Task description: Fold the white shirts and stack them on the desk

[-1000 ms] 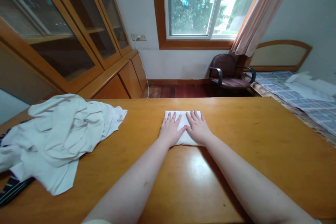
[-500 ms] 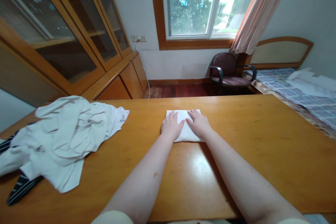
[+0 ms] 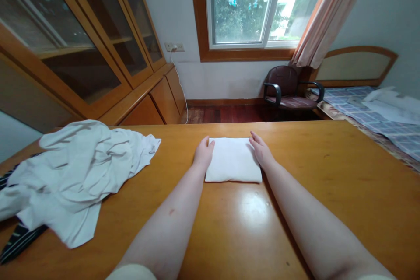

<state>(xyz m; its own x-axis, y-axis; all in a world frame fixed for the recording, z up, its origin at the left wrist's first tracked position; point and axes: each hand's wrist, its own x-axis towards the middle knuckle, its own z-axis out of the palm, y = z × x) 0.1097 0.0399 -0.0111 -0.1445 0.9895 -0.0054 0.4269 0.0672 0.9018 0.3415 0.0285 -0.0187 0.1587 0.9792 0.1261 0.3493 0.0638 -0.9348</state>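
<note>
A folded white cloth (image 3: 233,162), roughly rectangular, lies flat on the wooden table in front of me. At its left edge is my left hand (image 3: 204,154), closed on the side with the thumb over the border. My right hand (image 3: 261,151) grips the opposite edge, its fingers reaching along the far right corner. Parts of the fingers are hidden behind the hands and the cloth. A crumpled heap of white clothes (image 3: 82,166) rests to the left, away from both hands. Beneath that heap, a dark striped garment (image 3: 21,238) sticks out.
The wooden table (image 3: 328,192) spans the foreground. Beyond it stand a glass-fronted cabinet (image 3: 144,107) at left and a maroon armchair (image 3: 285,85) under the window. A bed (image 3: 370,105) with checked bedding is at the right.
Both hands have slid outward from the cloth's top surface to its left and right edges. More of the white surface now shows between them.
</note>
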